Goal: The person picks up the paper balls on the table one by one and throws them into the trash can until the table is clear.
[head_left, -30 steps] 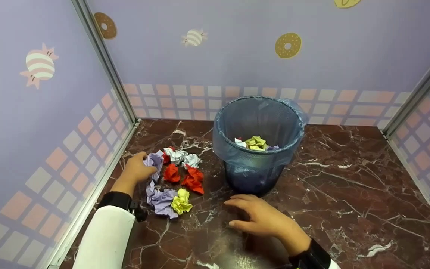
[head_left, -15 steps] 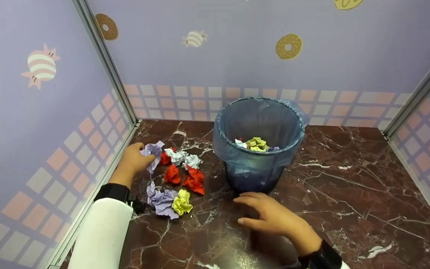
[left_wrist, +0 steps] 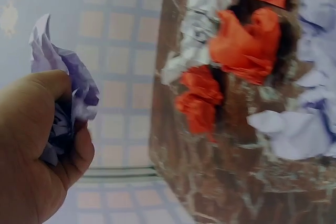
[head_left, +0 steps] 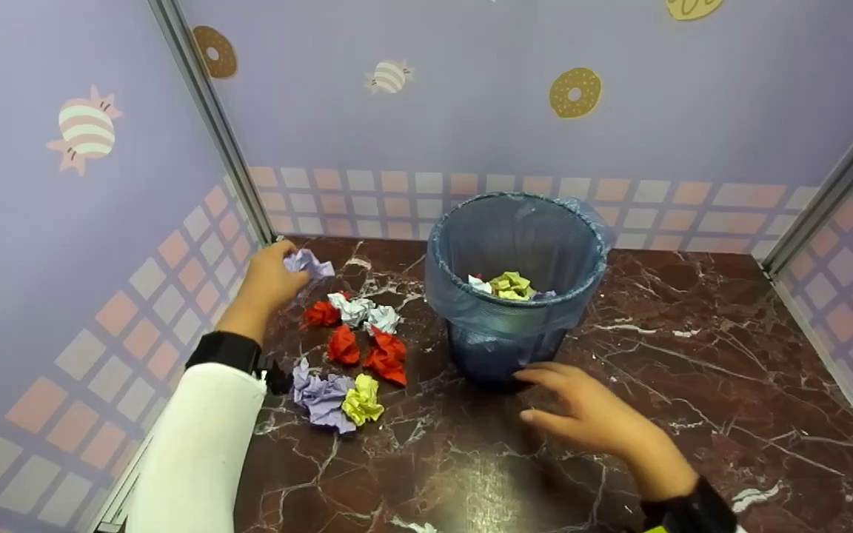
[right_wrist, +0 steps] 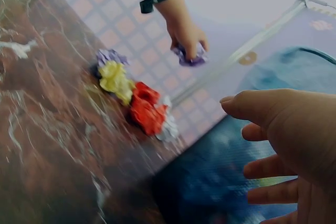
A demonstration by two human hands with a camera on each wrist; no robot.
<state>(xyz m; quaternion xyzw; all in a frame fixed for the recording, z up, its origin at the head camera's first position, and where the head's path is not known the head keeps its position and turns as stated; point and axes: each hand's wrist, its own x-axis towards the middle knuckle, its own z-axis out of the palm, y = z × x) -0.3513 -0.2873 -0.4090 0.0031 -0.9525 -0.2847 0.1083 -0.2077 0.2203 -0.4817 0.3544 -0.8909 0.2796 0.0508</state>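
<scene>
My left hand (head_left: 271, 277) grips a crumpled purple paper ball (head_left: 309, 264), raised above the table at the far left; in the left wrist view the fingers and thumb curl round the paper (left_wrist: 79, 85). My right hand (head_left: 582, 407) has its fingers spread, holding nothing, just in front of the bin's base. A mesh bin (head_left: 504, 355) with a blue liner bag stands mid-table, with yellow paper (head_left: 512, 286), white paper and a bit of purple inside. Left of it lie red paper balls (head_left: 386, 357), white ones (head_left: 353, 309), a purple one (head_left: 323, 400) and a yellow one (head_left: 362, 400).
The dark red marbled table (head_left: 693, 355) is closed in by lilac panels with candy and donut prints. A metal corner post (head_left: 212, 118) rises behind the left hand. The left panel (head_left: 101, 296) runs close along the left arm.
My left hand has lifted the purple paper ball away from the group, moving up and toward the back. The right hand has shifted to the right, fingers still spread.
</scene>
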